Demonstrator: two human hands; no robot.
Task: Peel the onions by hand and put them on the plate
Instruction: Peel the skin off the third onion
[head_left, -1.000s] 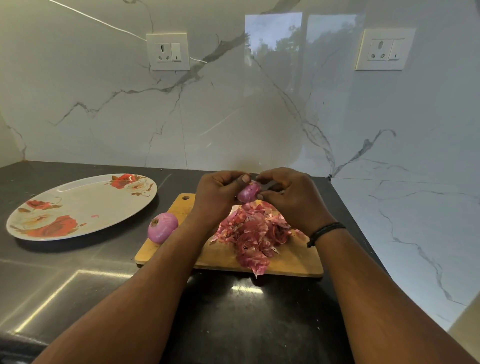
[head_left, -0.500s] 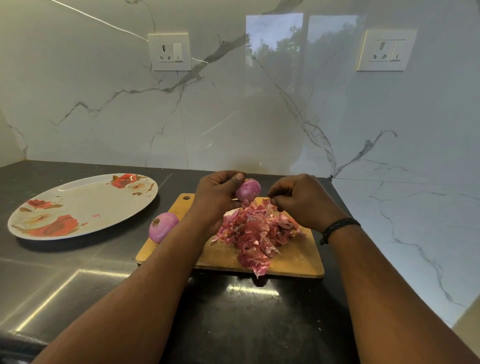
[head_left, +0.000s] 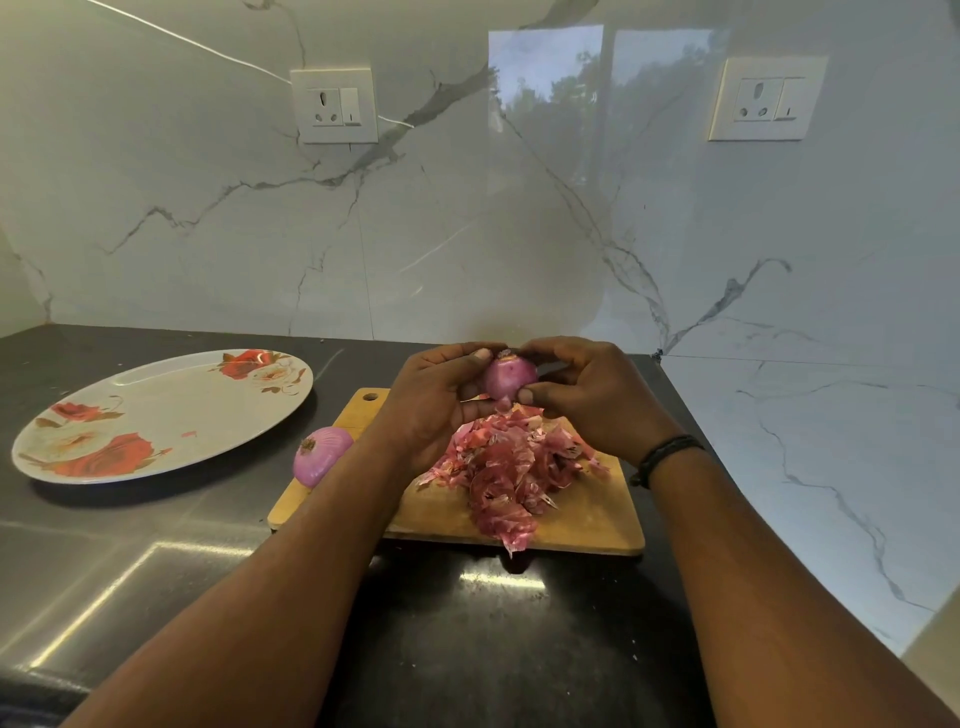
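I grip a small red onion (head_left: 508, 375) between my left hand (head_left: 434, 402) and right hand (head_left: 595, 397), above the peel pile (head_left: 506, 467) on the cutting board (head_left: 582, 519). Its axis stands roughly upright, root end up. A second onion (head_left: 321, 455) lies at the board's left edge, stub toward the flowered plate (head_left: 156, 415).

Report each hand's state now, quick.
Left hand: closed, holding the small onion.
Right hand: closed, pinching the same onion.

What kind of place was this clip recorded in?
Most likely a home kitchen: a dark countertop under a marble-look backsplash with wall sockets, and a wooden cutting board heaped with onion skins.
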